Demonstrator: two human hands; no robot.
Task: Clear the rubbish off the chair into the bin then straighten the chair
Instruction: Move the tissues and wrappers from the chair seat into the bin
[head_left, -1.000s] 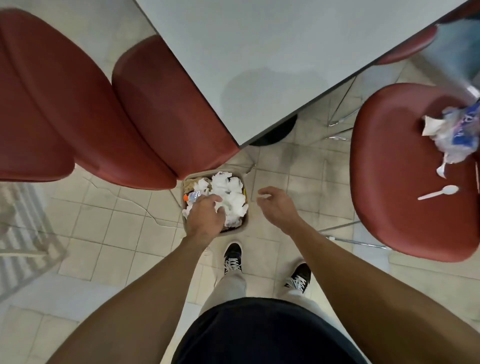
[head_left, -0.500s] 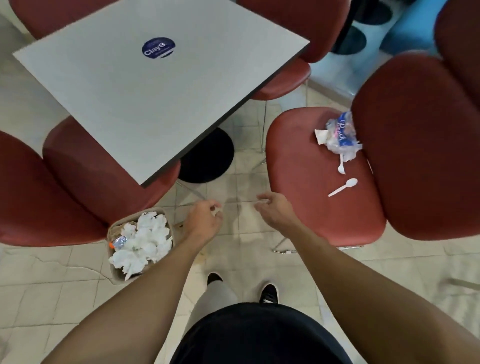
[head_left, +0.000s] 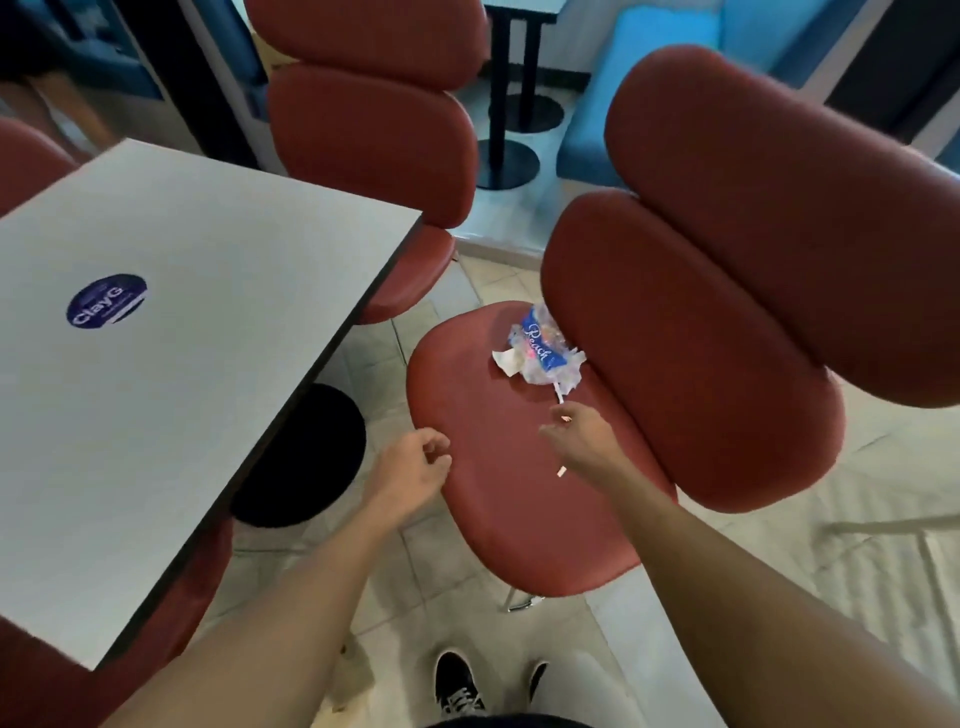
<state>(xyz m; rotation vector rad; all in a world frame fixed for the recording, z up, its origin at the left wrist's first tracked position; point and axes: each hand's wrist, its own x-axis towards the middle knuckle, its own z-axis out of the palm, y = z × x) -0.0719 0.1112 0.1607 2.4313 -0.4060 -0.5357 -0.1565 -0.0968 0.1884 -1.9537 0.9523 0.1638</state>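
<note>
A red chair (head_left: 498, 499) stands right of the table, with its seat facing me. On the seat's far side lies a crumpled clear and blue wrapper (head_left: 543, 353) with a scrap of white paper and a white stick poking out below it. My right hand (head_left: 579, 436) hovers over the seat just in front of that rubbish, fingers loosely spread. It covers a white plastic spoon (head_left: 561, 472), of which only the handle tip shows. My left hand (head_left: 415, 467) hangs at the seat's left edge, loosely curled and holding nothing. The bin is out of view.
A grey table (head_left: 182, 364) with a blue round sticker fills the left, its black round base (head_left: 306, 457) on the tiled floor. Another red chair (head_left: 374, 145) stands behind the table. The chair's tall padded back (head_left: 727, 312) rises at the right. Blue seating stands at the back.
I have turned from the bin on the floor toward the chair. My left hand left the bin. My right hand has reached forward over the seat and now covers the spoon.
</note>
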